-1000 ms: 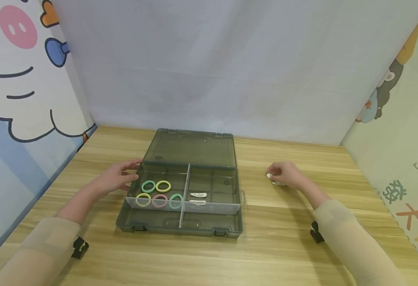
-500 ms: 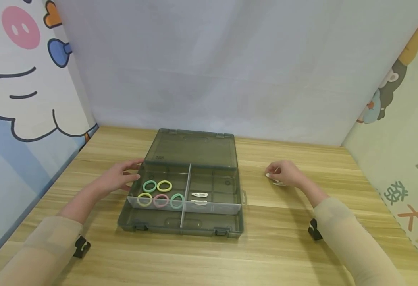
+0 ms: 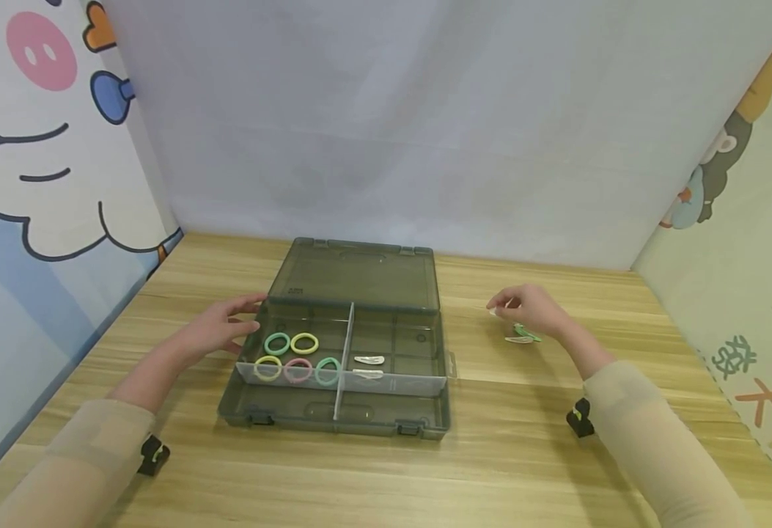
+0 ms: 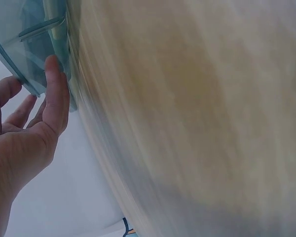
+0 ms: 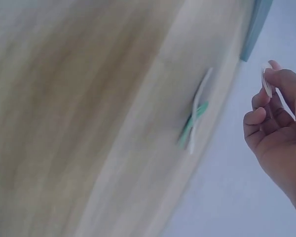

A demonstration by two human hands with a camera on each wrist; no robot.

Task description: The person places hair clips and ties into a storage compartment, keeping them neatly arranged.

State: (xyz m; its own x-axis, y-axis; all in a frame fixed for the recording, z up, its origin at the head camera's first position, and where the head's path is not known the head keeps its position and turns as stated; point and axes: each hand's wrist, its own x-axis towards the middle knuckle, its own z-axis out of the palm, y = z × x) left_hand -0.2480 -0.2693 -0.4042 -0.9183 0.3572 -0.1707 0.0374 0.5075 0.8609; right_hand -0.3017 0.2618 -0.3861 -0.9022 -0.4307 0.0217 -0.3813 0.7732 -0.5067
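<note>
An open grey clear box (image 3: 386,422) holds several green, yellow and pink rings in its left middle compartment and two white clips (image 3: 369,360) in the right one. My left hand (image 3: 212,331) touches the box's left side, thumb at the rim and fingers spread; the left wrist view shows the fingertips against the clear wall (image 4: 34,47). Right of the box, my right hand (image 3: 532,312) pinches a white clip (image 5: 267,83) between thumb and finger, above the table. Below it a white clip (image 3: 518,339) and a green clip (image 5: 192,123) lie crossed on the wood.
The box's lid (image 3: 359,275) lies folded back behind it. A latch tab (image 3: 451,364) juts from its right side. Behind the wooden table (image 3: 491,455) hangs a pale cloth (image 3: 386,132), with printed panels at both sides.
My right hand has risen slightly from the table with a white clip pinched, uncovering the green clip beside the other white one. My left hand stays at the box.
</note>
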